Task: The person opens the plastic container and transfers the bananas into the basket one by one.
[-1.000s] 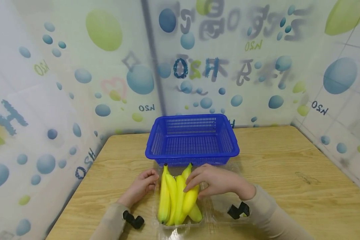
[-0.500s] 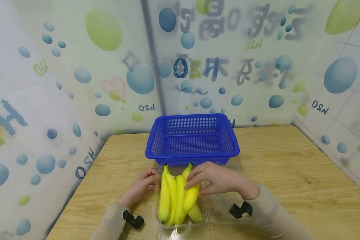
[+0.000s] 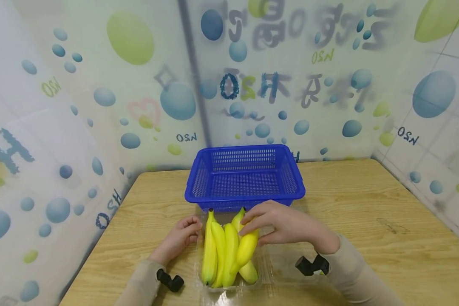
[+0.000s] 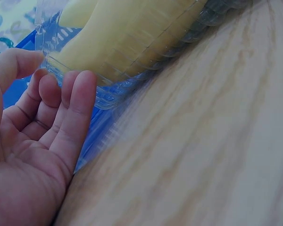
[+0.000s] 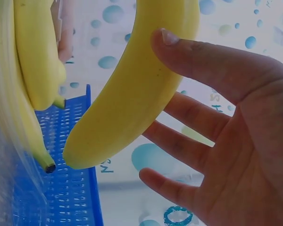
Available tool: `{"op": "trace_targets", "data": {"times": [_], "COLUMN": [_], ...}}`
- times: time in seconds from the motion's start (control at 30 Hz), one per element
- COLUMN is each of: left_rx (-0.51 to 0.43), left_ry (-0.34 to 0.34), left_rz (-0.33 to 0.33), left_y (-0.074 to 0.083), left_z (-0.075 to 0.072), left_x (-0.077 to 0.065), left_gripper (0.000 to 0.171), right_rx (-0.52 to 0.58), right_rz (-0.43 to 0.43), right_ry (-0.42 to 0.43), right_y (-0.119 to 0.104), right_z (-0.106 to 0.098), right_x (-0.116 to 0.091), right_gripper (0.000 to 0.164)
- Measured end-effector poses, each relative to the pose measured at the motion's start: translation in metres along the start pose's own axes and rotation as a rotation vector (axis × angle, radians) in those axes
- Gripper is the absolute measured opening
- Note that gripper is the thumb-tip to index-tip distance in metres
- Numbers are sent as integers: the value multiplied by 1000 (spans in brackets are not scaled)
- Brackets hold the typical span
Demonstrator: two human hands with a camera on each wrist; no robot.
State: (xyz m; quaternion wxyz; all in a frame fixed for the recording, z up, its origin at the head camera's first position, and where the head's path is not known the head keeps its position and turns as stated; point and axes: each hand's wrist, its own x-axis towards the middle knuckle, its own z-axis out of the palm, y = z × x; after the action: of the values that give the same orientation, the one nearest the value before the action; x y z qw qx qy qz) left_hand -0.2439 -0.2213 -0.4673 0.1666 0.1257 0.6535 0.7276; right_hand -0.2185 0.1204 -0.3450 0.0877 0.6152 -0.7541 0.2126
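My right hand (image 3: 279, 223) pinches a yellow banana (image 3: 246, 250) between thumb and fingers, at the right side of a clear plastic box (image 3: 229, 288). In the right wrist view the thumb lies across this banana (image 5: 127, 89), its rounded end free. Several other bananas (image 3: 209, 255) lie side by side in the box, stems mostly pointing away from me. At the box's left edge is my left hand (image 3: 183, 233). The left wrist view has its thumb and forefinger pinching the rim of the clear box (image 4: 101, 96), the other fingers loosely bent.
Directly behind the box stands a blue perforated basket (image 3: 245, 199) with nothing in it. The clear lid (image 3: 288, 265) lies spread to the right of the box, under my right forearm. Wooden tabletop (image 3: 355, 204) extends to both sides, with a patterned curtain (image 3: 137, 102) behind.
My right hand has shifted slightly up and to the right, bringing the pinched banana with it and exposing more of the one beneath. The left hand stays put.
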Motion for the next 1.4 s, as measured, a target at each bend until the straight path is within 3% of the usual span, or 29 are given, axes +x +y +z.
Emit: {"op": "trace_targets", "data": {"times": [0.6,0.8,1.07,1.4], "left_rx": [11,8,3,13], "left_ry": [5,-6,-9,1], "left_rz": [-12,2,6,-9], "left_y": [0,-1,-1,0], "left_z": [-1,-1,-2,0], "left_x": [0,0,1,-1], "left_gripper": [6,7,7,6], "right_rx": [-55,-39,-21,-50], "right_rz": [-69,-66,-132,-89], "right_ry": [130,152,216,253], "right_y": [3,4,10,14], "right_z": [-9,-11,-14,-14], "right_x": [-4,-4,-3,-7], "right_gripper": [41,44,46,44]}}
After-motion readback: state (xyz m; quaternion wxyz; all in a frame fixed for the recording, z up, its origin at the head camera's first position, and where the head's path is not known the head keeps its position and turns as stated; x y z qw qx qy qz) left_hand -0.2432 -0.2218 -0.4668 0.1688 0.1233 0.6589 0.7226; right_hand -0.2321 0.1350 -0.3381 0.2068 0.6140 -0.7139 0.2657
